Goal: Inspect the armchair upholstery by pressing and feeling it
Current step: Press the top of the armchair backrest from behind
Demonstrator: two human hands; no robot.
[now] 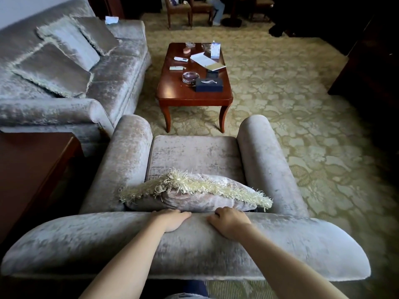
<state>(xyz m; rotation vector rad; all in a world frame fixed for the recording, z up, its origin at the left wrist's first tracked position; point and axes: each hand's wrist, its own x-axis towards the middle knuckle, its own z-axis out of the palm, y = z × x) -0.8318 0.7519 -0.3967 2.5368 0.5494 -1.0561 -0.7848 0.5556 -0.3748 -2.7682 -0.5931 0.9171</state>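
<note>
I stand behind a grey velvet armchair (86, 240) and look down over its padded backrest top. My left hand (172, 220) lies palm down on the backrest's top edge, fingers flat and pointing toward the seat. My right hand (230, 222) rests beside it on the same edge, its fingers curled over the front of the backrest. Neither hand holds anything. A fringed cushion (194, 197) leans against the backrest just beyond my fingertips. The seat cushion (194, 154) and both rolled armrests are in plain view.
A grey sofa (112, 83) with several fringed cushions stands at the left. A dark wooden coffee table (172, 91) with papers, an ashtray and a tissue box sits ahead of the chair. A wooden side table (32, 169) is at the left. Patterned carpet (302, 126) spreads to the right.
</note>
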